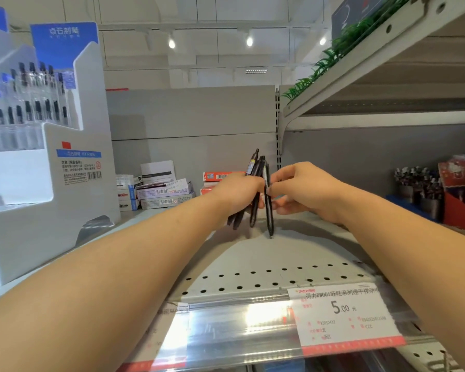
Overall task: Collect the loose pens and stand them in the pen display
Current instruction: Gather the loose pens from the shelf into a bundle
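Store shelving, grey perforated metal shelf [253, 253] with a white-and-blue tiered plastic pen display [49, 162] at far left, already holding rows of pens; none of the held ones is in it yet, so I'd call collecting roughly done and all standing left. Left hand [236, 193] is fisted around a bundle of black click pens [255, 167], about three, exact count unclear. Right hand [304, 189] pinches one more black pen [268, 210] upright, touching the bundle.
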